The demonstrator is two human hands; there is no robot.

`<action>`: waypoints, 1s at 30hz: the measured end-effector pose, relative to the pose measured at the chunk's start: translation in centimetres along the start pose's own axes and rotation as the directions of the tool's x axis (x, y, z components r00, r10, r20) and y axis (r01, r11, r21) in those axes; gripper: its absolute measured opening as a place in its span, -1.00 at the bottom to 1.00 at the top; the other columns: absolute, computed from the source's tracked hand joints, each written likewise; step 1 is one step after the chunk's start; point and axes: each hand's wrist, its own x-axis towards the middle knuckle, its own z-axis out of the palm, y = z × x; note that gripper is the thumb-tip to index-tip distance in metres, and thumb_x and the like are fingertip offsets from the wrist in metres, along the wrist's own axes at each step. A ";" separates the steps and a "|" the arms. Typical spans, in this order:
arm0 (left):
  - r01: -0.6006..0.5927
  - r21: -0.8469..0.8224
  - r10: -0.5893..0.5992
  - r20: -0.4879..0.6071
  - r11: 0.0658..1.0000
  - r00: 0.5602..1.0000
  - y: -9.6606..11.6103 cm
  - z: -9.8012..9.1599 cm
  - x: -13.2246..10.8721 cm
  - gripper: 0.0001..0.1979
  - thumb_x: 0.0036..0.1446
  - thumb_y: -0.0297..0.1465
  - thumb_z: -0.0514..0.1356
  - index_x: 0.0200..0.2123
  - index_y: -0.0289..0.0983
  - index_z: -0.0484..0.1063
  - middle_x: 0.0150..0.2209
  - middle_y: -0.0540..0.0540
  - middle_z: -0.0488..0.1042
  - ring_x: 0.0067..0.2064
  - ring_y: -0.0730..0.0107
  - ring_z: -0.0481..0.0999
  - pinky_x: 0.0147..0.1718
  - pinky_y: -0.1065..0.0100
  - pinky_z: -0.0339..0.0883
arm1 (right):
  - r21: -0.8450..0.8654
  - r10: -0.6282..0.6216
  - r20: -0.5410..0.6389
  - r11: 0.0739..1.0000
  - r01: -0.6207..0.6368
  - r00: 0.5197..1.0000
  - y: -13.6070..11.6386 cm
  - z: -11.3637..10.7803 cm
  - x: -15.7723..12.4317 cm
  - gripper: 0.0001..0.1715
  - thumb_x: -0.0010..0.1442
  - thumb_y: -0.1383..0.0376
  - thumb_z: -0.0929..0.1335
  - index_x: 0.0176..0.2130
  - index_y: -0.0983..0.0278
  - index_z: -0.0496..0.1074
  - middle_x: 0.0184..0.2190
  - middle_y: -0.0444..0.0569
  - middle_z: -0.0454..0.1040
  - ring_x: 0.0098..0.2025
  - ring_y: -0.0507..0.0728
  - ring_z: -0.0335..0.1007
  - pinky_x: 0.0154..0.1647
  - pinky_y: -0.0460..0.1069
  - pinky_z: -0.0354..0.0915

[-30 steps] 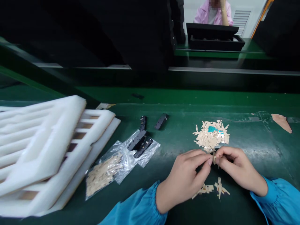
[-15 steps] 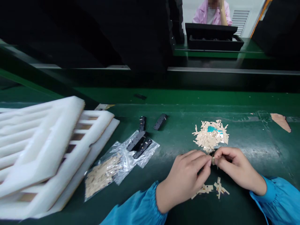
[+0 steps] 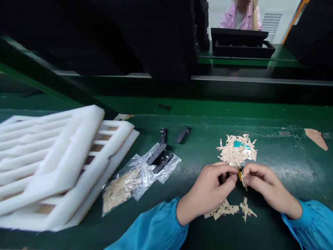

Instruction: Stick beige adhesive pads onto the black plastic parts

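My left hand (image 3: pixel 212 189) and my right hand (image 3: pixel 267 189) meet fingertip to fingertip over the green table. Thumb and forefinger of the right hand pinch a small beige strip (image 3: pixel 244 181) with an orange-yellow part. The left fingertips are pinched at its left edge; whether they grip a separate bit is too small to tell. Just beyond the hands lies a heap of beige strips (image 3: pixel 231 152) with a blue scrap (image 3: pixel 237 143) on top. Nearer me are a loose pile of strips (image 3: pixel 226 210), partly under my left hand, and a few crossed strips (image 3: pixel 246 208).
White foam trays (image 3: pixel 85 194) are stacked at left. A clear bag of beige strips (image 3: pixel 121 191) lies beside black plastic parts (image 3: pixel 157 154), with another black part (image 3: pixel 182 134) behind. A brown scrap (image 3: pixel 316 138) lies far right. Across the bench sits a person in pink (image 3: pixel 240 19) behind a black case (image 3: pixel 243 48).
The view has shifted slightly, moving the scene a little to the right. Between my fingertips the strip has turned so its orange-yellow part shows. More of the near pile is visible beside my left hand.
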 end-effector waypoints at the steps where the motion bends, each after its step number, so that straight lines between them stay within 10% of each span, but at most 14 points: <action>1: 0.046 -0.127 -0.043 0.030 0.991 0.999 0.3 0.0 0.0 -0.83 0.22 -0.49 0.17 -0.31 -0.24 0.60 -0.40 -0.02 0.55 -0.43 0.45 0.46 -0.49 0.45 0.30 | -0.005 -0.007 0.000 1.000 0.007 1.000 0.0 0.0 0.0 -0.82 0.29 0.28 0.31 -0.38 0.24 0.36 -0.48 -0.15 0.33 -0.41 0.09 0.22 -0.37 -0.04 0.15; 9: 0.194 -0.430 -0.185 0.063 0.882 0.981 0.4 0.2 0.2 -0.85 0.15 -0.40 0.25 -0.44 -0.30 0.57 -0.54 0.00 0.49 -0.54 0.52 0.31 -0.56 0.48 0.18 | -0.065 -0.047 0.000 0.997 0.047 0.999 0.4 0.0 0.0 -0.85 0.27 0.32 0.28 -0.38 0.24 0.34 -0.48 -0.16 0.28 -0.41 0.09 0.17 -0.37 -0.03 0.13; 16: -0.065 -0.056 0.050 -0.232 0.996 0.971 0.4 0.5 -0.3 -0.88 0.17 -0.50 0.23 -0.41 -0.30 0.54 -0.52 0.02 0.42 -0.50 0.53 0.35 -0.53 0.49 0.19 | -0.260 -0.128 -0.228 0.963 0.066 0.965 0.7 0.6 0.0 -0.82 0.30 0.23 0.39 -0.33 0.25 0.50 -0.49 -0.15 0.35 -0.48 0.08 0.16 -0.45 -0.02 0.09; 30: -0.268 0.170 0.297 -0.178 0.948 0.938 0.0 1.0 -0.6 -0.90 0.22 -0.55 0.20 -0.33 -0.28 0.49 -0.39 -0.03 0.54 -0.38 0.41 0.50 -0.39 0.39 0.34 | -0.301 -0.159 -0.200 0.949 0.094 0.967 0.8 0.7 -0.1 -0.79 0.28 0.31 0.34 -0.35 0.25 0.57 -0.46 -0.10 0.45 -0.45 0.10 0.29 -0.44 -0.01 0.15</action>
